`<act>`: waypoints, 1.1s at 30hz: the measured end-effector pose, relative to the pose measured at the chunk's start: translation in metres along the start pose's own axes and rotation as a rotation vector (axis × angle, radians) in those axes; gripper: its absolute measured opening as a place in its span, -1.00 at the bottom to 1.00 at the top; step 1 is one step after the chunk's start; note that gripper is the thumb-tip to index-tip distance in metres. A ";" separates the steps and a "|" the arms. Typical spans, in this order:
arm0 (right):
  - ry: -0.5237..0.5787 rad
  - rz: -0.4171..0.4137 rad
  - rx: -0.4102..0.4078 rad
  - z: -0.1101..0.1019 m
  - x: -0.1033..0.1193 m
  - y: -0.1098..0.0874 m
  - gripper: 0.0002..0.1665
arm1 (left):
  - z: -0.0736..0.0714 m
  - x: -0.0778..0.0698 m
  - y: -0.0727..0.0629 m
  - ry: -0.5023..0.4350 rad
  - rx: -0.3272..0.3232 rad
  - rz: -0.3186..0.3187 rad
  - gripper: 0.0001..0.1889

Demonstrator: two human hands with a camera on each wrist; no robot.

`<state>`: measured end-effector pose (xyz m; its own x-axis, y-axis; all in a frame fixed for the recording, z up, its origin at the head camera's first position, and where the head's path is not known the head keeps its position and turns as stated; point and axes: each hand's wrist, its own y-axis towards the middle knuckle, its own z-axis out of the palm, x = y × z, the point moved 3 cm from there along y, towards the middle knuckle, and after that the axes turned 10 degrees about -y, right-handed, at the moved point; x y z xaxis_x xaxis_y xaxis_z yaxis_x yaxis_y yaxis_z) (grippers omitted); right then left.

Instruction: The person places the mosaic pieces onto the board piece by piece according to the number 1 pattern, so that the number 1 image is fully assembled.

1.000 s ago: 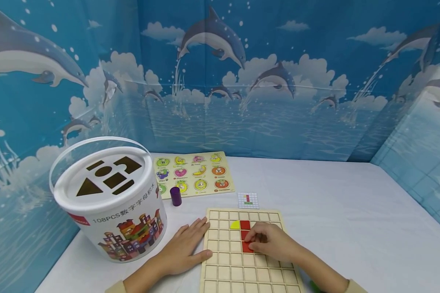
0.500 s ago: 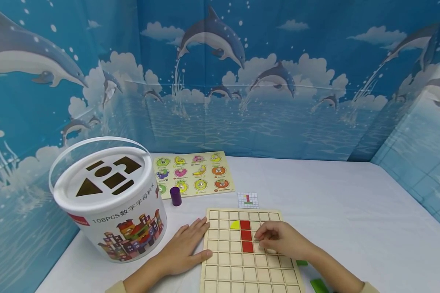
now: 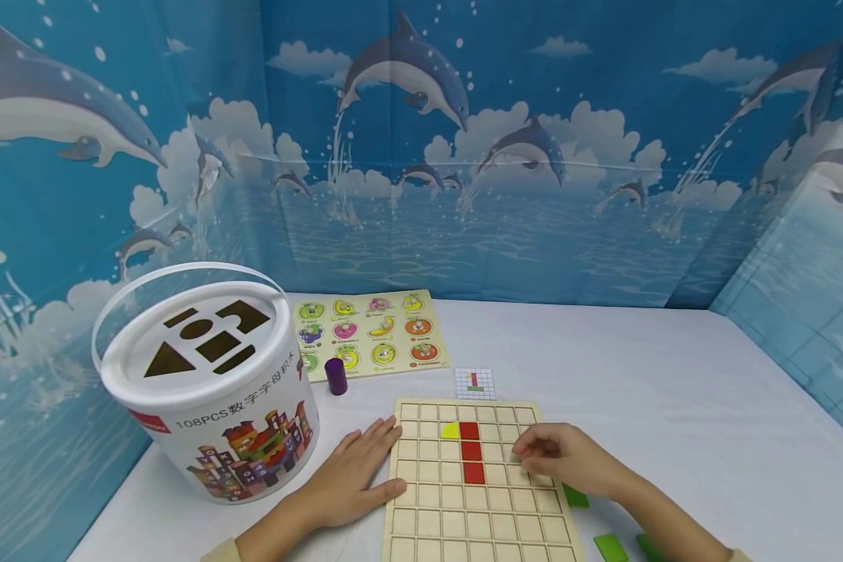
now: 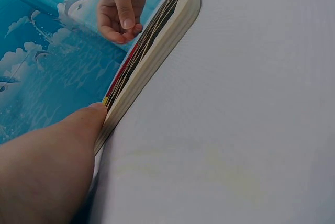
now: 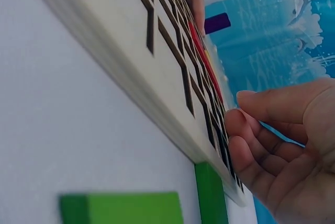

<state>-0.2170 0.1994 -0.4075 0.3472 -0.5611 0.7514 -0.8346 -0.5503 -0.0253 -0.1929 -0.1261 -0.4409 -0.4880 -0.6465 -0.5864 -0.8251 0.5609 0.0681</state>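
A wooden grid board (image 3: 440, 524) lies on the white table. Three red square tiles (image 3: 471, 451) fill a column of its cells, and a yellow quarter-round tile (image 3: 450, 431) sits left of the top one. My left hand (image 3: 347, 482) rests flat at the board's left edge, the thumb (image 4: 86, 122) touching its rim. Over the board's right side hovers my right hand (image 3: 569, 459), fingers loosely bent with nothing between them, as the right wrist view (image 5: 282, 140) confirms. Green tiles (image 3: 611, 547) lie right of the board, partly under the right forearm; one green tile (image 5: 209, 192) touches its edge.
Behind the board lies a small printed grid card (image 3: 474, 384) with a coloured pattern. A purple cylinder (image 3: 336, 376) stands before a fruit puzzle board (image 3: 365, 332). A large white bucket (image 3: 211, 406) with shaped holes in its lid stands at the left. A dolphin-print curtain (image 3: 534, 218) encloses the table.
My right hand has drawn back rightward from the red tiles, uncovering all of them. More of the green tiles beside the board now shows. The left hand has stayed in place.
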 end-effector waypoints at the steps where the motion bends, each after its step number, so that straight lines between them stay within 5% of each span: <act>1: 0.006 0.006 0.002 -0.001 -0.001 -0.001 -0.86 | 0.000 0.000 0.000 0.000 0.000 0.001 -0.17; 33: 0.005 0.114 -0.031 -0.026 -0.033 -0.036 -0.73 | 0.000 0.000 0.000 0.009 -0.004 0.005 -0.18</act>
<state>-0.2090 0.2538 -0.4138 0.2471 -0.6159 0.7481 -0.8813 -0.4637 -0.0907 -0.1929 -0.1260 -0.4407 -0.4947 -0.6484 -0.5787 -0.8236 0.5623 0.0741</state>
